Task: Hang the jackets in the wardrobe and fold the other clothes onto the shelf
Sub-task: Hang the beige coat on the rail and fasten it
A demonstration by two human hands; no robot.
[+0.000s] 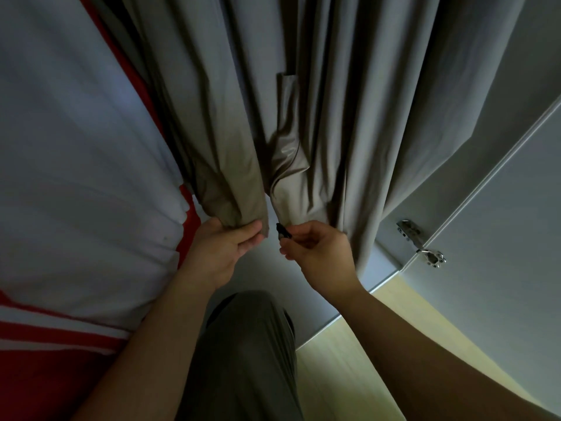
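A long beige-grey jacket (349,117) hangs inside the wardrobe, its front open at the bottom. My left hand (224,247) pinches the lower hem of the jacket's left front panel (230,183). My right hand (315,253) pinches the small black zipper pull (282,232) at the bottom of the right front panel. The two panel edges hang a little apart. A white and red jacket (76,177) hangs to the left, touching the beige one.
The open wardrobe door (501,223) stands at the right with a metal hinge (425,244). Below it is light wooden floor (349,360). My leg in grey trousers (249,360) is at the bottom centre, close to the wardrobe base.
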